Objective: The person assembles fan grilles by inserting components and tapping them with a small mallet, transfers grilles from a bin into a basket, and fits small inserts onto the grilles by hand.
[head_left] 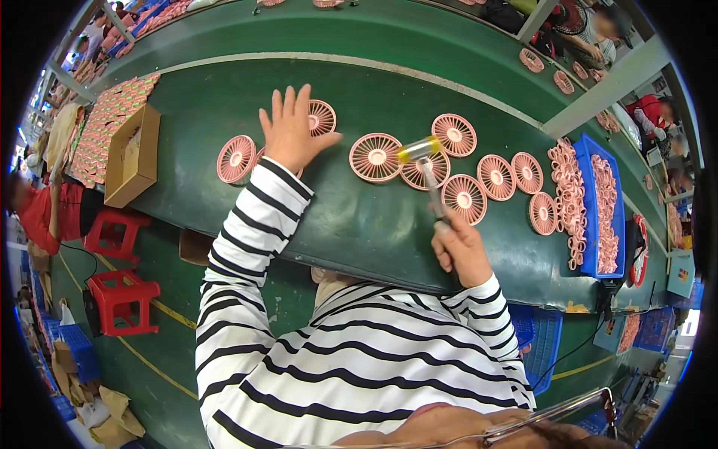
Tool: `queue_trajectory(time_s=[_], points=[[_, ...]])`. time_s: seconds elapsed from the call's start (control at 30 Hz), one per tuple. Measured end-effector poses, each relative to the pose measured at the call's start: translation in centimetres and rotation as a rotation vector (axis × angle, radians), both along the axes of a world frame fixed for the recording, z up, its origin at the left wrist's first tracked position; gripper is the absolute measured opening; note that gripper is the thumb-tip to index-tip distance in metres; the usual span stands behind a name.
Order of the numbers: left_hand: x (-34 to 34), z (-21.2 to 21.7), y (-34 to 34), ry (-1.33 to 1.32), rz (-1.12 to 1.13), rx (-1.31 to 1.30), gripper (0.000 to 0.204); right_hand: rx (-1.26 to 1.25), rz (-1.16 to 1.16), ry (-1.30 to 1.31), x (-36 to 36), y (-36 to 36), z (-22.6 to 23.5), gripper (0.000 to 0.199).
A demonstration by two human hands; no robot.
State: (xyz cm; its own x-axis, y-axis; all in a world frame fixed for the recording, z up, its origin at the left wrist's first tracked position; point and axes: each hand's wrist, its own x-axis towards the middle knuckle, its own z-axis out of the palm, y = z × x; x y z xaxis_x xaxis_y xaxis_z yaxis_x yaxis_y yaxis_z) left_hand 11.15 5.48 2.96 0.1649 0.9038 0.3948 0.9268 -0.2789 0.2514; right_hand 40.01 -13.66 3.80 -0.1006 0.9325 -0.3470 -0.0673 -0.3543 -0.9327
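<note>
My right hand (461, 247) is closed round the handle of a small mallet (419, 150) with a yellowish, see-through head. The mallet's head is over a pink round fan grille (436, 173), hiding part of it. My left hand (290, 135) has its fingers spread, above pink grilles on the left. One such grille (321, 117) shows behind its thumb, and another grille (236, 159) lies to its left; a third is mostly hidden under the wrist. Between my hands sits a larger-looking grille (375, 157). Several more grilles (464, 199) lie to the right of the mallet.
At the right, a blue crate (621, 217) holds small pink parts, with a pile of pink rings (570, 194) beside it. A cardboard box (134, 157) stands left, near rows of pink-green pieces (112, 120). Red stools (123, 301) are on the floor. A conveyor (359, 37) runs behind.
</note>
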Motion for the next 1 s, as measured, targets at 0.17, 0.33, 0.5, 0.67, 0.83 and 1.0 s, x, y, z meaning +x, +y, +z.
queue_trajectory(time_s=[0.17,0.33,0.5,0.67,0.83,1.0], points=[[-0.2,-0.8,0.6,-0.241,-0.137,-0.139,0.092,0.216,0.228,-0.486,-2.3,0.7,0.4,0.034],[2.4,0.4,-5.1,-0.309,-0.318,-0.19,0.093,0.545,-0.053,-0.942,-1.5,1.9,0.0,0.031],[3.2,0.3,-9.6,-0.341,-0.396,-0.224,0.098,0.398,-0.02,-0.772,-1.5,1.2,4.6,0.031],[3.5,0.3,-10.3,-0.416,-0.383,-0.226,0.101,0.857,-0.025,-0.833,-3.0,0.2,4.1,0.035],[3.6,-0.1,-9.8,-0.477,-0.381,-0.263,0.1,0.444,0.191,-0.975,-1.9,1.0,4.3,0.033],[3.0,-0.7,-10.4,-0.54,-0.348,-0.318,0.106,0.651,0.174,-0.891,-3.4,0.5,5.0,0.038]])
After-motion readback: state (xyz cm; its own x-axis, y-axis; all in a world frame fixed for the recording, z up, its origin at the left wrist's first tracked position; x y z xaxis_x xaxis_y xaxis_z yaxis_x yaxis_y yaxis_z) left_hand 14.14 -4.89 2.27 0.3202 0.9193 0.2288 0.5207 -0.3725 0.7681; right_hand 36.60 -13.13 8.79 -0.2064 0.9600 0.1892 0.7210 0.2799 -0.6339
